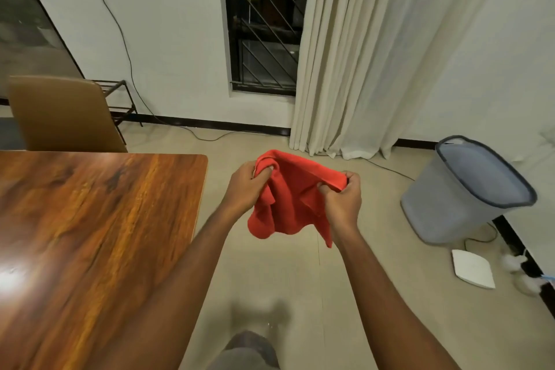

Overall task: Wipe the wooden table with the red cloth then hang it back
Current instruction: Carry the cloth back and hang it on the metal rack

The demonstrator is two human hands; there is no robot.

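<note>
One wooden table [90, 234], beige floor [288, 279], curtain [345, 54]

Bare forearms, left hand [244, 186] and right hand [342, 204], grey-clad leg [249, 351] (blurred).

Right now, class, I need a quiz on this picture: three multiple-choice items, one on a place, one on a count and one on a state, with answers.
1. Where is the red cloth relative to the wooden table?
A. lying on it
B. held in the air beside it, over the floor
C. under it

2. How many hands grip the cloth?
A. none
B. one
C. two

3. The cloth is
A. bunched, with ends hanging down
B. folded in a neat square
C. stretched flat

Answers:
1 B: it hangs clear of the tabletop.
2 C: the left hand and right hand both curl round its top.
3 A: creases show and loose ends droop.
</note>
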